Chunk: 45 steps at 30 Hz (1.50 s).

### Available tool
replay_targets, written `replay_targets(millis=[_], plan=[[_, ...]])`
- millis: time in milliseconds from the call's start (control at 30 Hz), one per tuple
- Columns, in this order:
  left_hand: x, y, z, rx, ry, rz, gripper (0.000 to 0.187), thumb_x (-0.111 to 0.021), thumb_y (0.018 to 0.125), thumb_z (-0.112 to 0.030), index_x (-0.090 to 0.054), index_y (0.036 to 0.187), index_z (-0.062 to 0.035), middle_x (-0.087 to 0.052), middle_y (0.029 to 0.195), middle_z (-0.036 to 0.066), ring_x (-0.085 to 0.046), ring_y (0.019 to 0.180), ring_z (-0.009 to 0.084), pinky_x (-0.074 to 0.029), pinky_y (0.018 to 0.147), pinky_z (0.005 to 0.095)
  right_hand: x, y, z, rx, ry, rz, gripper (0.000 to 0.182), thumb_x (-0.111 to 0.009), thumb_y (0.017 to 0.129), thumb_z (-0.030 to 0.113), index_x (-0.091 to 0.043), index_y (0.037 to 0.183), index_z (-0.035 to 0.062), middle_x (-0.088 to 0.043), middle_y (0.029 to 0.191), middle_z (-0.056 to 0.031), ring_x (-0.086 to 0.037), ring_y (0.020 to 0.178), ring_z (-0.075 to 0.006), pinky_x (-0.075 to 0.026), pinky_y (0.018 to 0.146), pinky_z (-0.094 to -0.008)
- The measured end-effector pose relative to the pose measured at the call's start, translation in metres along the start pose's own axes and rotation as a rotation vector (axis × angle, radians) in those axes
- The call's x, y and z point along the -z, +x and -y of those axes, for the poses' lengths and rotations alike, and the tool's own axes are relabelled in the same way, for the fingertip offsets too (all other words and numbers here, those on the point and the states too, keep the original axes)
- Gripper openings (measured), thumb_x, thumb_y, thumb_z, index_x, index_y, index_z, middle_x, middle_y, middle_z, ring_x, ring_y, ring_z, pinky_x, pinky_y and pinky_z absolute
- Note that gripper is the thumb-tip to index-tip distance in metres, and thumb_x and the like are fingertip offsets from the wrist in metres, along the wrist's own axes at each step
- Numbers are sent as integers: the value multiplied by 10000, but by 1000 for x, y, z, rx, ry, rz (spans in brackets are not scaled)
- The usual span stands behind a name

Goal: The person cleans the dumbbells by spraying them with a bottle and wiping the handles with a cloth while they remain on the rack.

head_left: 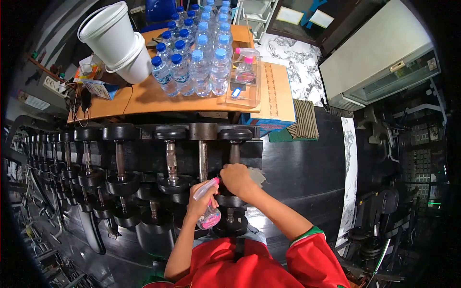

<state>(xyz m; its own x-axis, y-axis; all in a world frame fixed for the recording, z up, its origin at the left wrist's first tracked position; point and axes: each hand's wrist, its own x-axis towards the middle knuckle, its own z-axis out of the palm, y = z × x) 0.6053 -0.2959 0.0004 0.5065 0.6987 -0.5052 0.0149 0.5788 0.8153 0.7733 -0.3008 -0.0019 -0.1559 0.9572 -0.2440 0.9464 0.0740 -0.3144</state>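
Note:
My left hand [201,204] is wrapped round a clear spray bottle [210,220] with a pink nozzle and pink label. Beside it, my right hand [238,180] is closed over the lower part of the nearest dumbbell [234,152] on the rack; I cannot tell what its fingers hold. A pale grey patch [258,177] shows just right of that hand. To the left stand a dumbbell with a plain metal handle [203,158] and one with a worn, ringed handle [171,161].
More dumbbells [120,161] line the two-tier rack leftward. Behind it, an orange table [139,98] carries several water bottles [180,72], white buckets [108,36] and a clear tray [249,98]. A cardboard box [277,93] and striped mat [305,120] lie right of the table.

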Motion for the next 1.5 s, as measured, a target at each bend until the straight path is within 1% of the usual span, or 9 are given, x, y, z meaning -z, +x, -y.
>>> replay_targets(millis=[200,400,633,767,833,933,1100,1267,1500], plan=[[4,0,2,7,-51,-41,245,-597,880,-204,-611,868,40,-581,711,92,-558,418,161,-501,457,306,-6,20,18,-96,-270,9,129,-637,767,173,-713,789,71,-675,877,-102,-685,786,-271,-544,670,-366],[7,0,3,-70,-95,21,250,-587,888,-209,-600,855,38,-586,719,92,-553,424,155,-498,465,296,44,-7,-20,9,41,270,194,-645,778,233,-737,806,65,-700,866,-162,-696,807,-274,-553,677,-379],[5,1,2,-51,-54,17,256,-593,883,-211,-604,829,39,-591,722,91,-551,421,153,-493,453,298,19,-12,-1,-100,-63,-8,204,-678,747,232,-711,782,33,-685,855,-150,-685,812,-308,-556,697,-393],[3,1,1,-53,-76,4,247,-593,874,-205,-604,819,36,-594,711,94,-553,419,155,-490,446,294,15,-15,-9,-110,-75,-35,204,-697,735,244,-725,819,60,-682,876,-145,-679,809,-323,-550,711,-404],[3,2,-2,-56,-85,9,241,-591,870,-200,-604,809,33,-593,704,93,-555,420,155,-491,447,292,38,-19,-34,-1,145,213,207,-711,731,261,-739,870,110,-671,897,-142,-665,834,-349,-538,732,-421],[3,2,-5,-26,-35,34,237,-594,861,-195,-620,816,37,-611,722,94,-567,430,155,-490,447,285,65,-23,-54,85,232,96,215,-708,739,289,-743,892,143,-660,918,-136,-645,838,-373,-523,755,-440],[-4,1,-6,-23,67,-21,272,-622,846,-198,-680,957,44,-691,849,88,-568,439,119,-484,450,262,63,-12,-36,-173,44,-454,283,-710,741,142,-696,1022,176,-586,951,-35,-643,825,-250,-529,688,-383],[-8,-1,-11,-25,78,-35,267,-635,837,-204,-696,957,26,-702,838,67,-555,434,102,-485,459,253,23,-25,-33,-157,79,-459,358,-711,725,113,-667,1068,210,-574,971,-13,-642,839,-234,-529,706,-382],[-6,2,-9,-8,109,-19,236,-630,820,-206,-713,916,-6,-684,760,59,-554,429,111,-494,473,260,18,-37,-42,162,-53,-177,357,-692,721,121,-689,1050,260,-589,963,19,-649,855,-212,-533,627,-349]])
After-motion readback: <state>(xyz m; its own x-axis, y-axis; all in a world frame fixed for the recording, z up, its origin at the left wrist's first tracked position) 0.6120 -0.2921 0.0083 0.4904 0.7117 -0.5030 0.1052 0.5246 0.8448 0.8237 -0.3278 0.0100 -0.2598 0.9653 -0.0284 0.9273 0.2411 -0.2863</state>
